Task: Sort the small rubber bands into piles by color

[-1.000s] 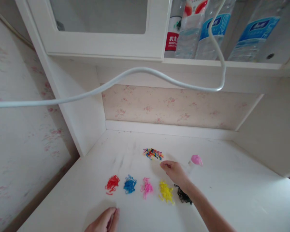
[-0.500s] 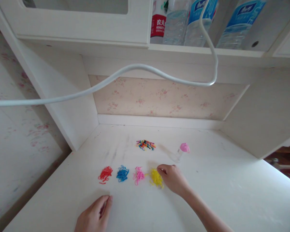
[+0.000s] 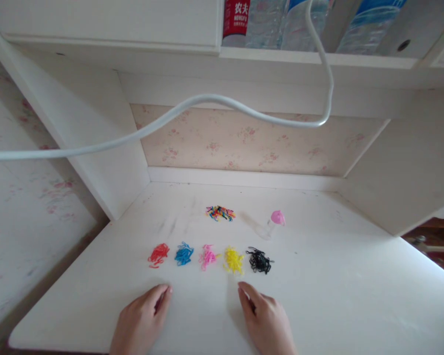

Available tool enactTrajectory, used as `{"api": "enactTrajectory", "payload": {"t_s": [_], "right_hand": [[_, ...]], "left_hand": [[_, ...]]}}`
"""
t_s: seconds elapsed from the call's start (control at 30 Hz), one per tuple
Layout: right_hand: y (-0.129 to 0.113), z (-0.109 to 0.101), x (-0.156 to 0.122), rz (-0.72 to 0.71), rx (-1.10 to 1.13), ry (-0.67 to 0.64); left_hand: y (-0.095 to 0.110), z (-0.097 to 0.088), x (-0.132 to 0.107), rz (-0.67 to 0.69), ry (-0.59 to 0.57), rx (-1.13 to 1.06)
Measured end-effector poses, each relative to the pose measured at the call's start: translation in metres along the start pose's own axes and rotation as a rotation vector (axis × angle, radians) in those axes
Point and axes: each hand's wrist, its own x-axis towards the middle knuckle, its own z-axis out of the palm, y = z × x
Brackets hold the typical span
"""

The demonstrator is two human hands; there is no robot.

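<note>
Five small heaps of rubber bands lie in a row on the white desk (image 3: 336,296): a red heap (image 3: 157,255), a blue heap (image 3: 184,254), a pink heap (image 3: 207,256), a yellow heap (image 3: 233,260) and a black heap (image 3: 259,261). Behind them sits a mixed-colour heap (image 3: 220,213). My left hand (image 3: 142,320) rests flat on the desk below the red and blue heaps, fingers together and empty. Below the yellow and black heaps my right hand (image 3: 264,320) lies flat, fingers stretched, holding nothing.
A small clear bottle with a pink cap (image 3: 272,223) lies on its side right of the mixed heap. A white cable (image 3: 207,101) hangs across the view. Water bottles (image 3: 270,22) stand on the shelf above. A cabinet side wall (image 3: 107,148) borders the desk on the left.
My right hand has drawn back from the yellow heap to the desk's near edge, which uncovers the black heap. The left hand has barely moved. The view has tilted down a little.
</note>
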Motion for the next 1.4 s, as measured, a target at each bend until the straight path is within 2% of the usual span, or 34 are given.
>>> {"api": "enactTrajectory", "payload": {"t_s": [0.13,0.23,0.37,0.53,0.67,0.9,1.2,1.33,1.4], "right_hand": [[-0.039,-0.007,0.022,-0.059,-0.276,-0.050],[-0.057,-0.012,0.047,-0.075,-0.409,-0.062],[-0.066,-0.012,0.070,-0.110,-0.462,-0.095],[-0.069,-0.012,0.078,-0.123,-0.466,-0.112],[-0.062,-0.021,0.078,-0.059,-0.430,-0.096],[-0.033,-0.042,0.072,0.058,-0.342,-0.032],[-0.019,-0.041,0.075,0.047,-0.233,0.009],[-0.001,-0.037,0.057,0.089,-0.072,0.082],[0.008,-0.031,0.042,0.124,0.001,0.073]], "left_hand": [[0.002,-0.004,0.000,-0.001,-0.004,-0.009],[0.002,-0.005,-0.001,0.006,-0.002,-0.022],[0.001,-0.004,-0.002,0.022,-0.011,-0.032],[0.001,-0.006,-0.002,0.033,-0.004,-0.052],[0.002,-0.009,-0.002,0.044,-0.003,-0.062],[0.003,-0.010,-0.001,0.058,0.004,-0.043],[0.003,-0.009,-0.001,0.053,0.015,-0.016],[0.002,-0.006,-0.002,0.053,0.025,0.002],[0.001,-0.004,-0.001,0.057,0.021,0.013]]}}
